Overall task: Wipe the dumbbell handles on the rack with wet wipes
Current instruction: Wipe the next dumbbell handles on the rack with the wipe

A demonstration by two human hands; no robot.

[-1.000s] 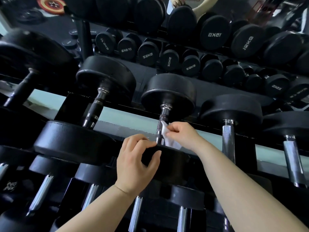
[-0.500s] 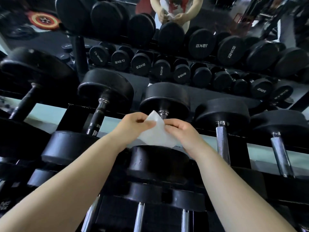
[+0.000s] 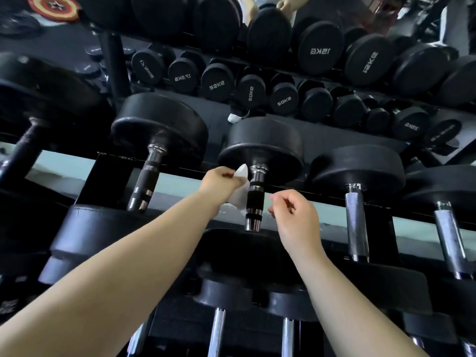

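Note:
A black dumbbell lies in the middle of the rack, its dark and chrome handle (image 3: 255, 197) running toward me between two round heads. A white wet wipe (image 3: 240, 193) hangs against the left side of that handle. My left hand (image 3: 221, 185) pinches the wipe's top edge just left of the handle. My right hand (image 3: 291, 215) hovers just right of the handle, fingers loosely curled, thumb and forefinger close together, with nothing visible in them.
More dumbbells lie on either side, with handles to the left (image 3: 145, 181) and right (image 3: 356, 222). A lower row of chrome handles (image 3: 216, 331) sits below my arms. A mirror behind the rack (image 3: 180, 184) reflects rows of dumbbell heads.
Both hands held the wipe spread in front of the handle half a second ago. Now my right hand has let go and moved right, and my left holds the wipe beside the handle.

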